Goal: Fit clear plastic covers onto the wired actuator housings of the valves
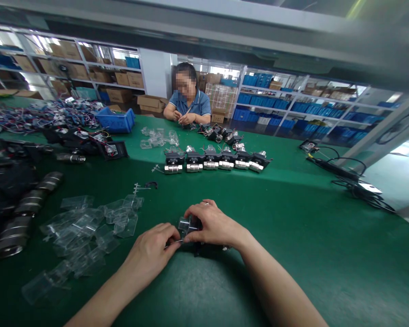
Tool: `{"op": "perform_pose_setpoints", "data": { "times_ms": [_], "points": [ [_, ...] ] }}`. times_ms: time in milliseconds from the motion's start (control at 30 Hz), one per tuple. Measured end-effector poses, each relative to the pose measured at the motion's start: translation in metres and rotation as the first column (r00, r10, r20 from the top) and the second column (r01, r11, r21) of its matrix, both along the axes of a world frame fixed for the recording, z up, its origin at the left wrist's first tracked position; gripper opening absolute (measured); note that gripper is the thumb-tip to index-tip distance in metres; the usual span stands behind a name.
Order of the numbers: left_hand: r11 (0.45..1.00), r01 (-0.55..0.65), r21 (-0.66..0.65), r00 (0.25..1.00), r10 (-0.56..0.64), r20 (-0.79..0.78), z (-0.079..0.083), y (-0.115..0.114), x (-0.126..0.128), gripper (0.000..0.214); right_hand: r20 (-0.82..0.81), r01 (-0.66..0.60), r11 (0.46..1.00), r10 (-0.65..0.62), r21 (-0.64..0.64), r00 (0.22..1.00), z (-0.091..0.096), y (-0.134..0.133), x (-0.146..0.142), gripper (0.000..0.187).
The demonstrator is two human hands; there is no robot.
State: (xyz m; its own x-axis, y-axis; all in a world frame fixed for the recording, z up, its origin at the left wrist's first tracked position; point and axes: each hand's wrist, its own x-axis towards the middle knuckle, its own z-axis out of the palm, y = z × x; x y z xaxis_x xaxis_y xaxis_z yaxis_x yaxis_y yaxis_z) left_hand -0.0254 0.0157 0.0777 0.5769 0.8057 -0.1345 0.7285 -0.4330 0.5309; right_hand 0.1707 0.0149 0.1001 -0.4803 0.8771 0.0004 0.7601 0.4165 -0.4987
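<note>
My right hand [215,225] is wrapped from above round a small black unit with a clear plastic cover [183,224]. Most of that unit is hidden under the palm, and a dark part shows below the fingers. My left hand [152,247] is closed at the unit's left side, thumb and forefinger pinching a thin pale strip [177,241] that reaches the cover. To the left lies a loose pile of clear plastic covers [83,227]. Just beyond my hands are a grey plastic sprue [137,188] and a dark curved piece [152,185].
Across the green table [310,218] stands a row of black units on metal valve bodies [211,165]. A co-worker [191,102] sits opposite, handling something small. Large metal fittings [15,231], a blue bin [115,120] and wired parts crowd the left; black cables [347,175] lie right.
</note>
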Motion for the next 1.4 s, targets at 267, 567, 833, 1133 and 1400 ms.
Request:
{"op": "perform_pose_setpoints", "data": {
  "times_ms": [267,567,833,1133,1400],
  "points": [
    [0.995,-0.061,-0.083,0.998,0.063,0.023,0.009,0.0,0.001,0.014,-0.004,-0.012,1.0,0.012,-0.011,1.0,0.001,0.0,0.001,0.044],
    [0.954,-0.075,-0.29,0.993,0.099,0.07,0.001,0.008,-0.004,0.019,-0.019,-0.041,0.999,0.041,-0.015,0.999,0.003,-0.004,-0.005,0.042],
    [0.974,-0.087,-0.209,0.993,0.102,0.058,-0.003,0.014,-0.016,0.025,0.031,0.02,1.0,-0.019,-0.02,0.999,0.003,-0.002,0.001,0.04],
    [0.989,-0.065,-0.136,0.989,0.082,0.123,0.004,0.011,-0.018,0.026,-0.01,0.038,0.999,-0.038,-0.028,0.999,0.002,-0.002,0.001,0.04],
    [0.999,-0.006,0.04,0.984,-0.001,0.18,0.001,0.005,-0.021,0.023,-0.036,0.024,0.998,-0.026,-0.052,0.999,0.002,-0.001,-0.001,0.04]
  ]
}}
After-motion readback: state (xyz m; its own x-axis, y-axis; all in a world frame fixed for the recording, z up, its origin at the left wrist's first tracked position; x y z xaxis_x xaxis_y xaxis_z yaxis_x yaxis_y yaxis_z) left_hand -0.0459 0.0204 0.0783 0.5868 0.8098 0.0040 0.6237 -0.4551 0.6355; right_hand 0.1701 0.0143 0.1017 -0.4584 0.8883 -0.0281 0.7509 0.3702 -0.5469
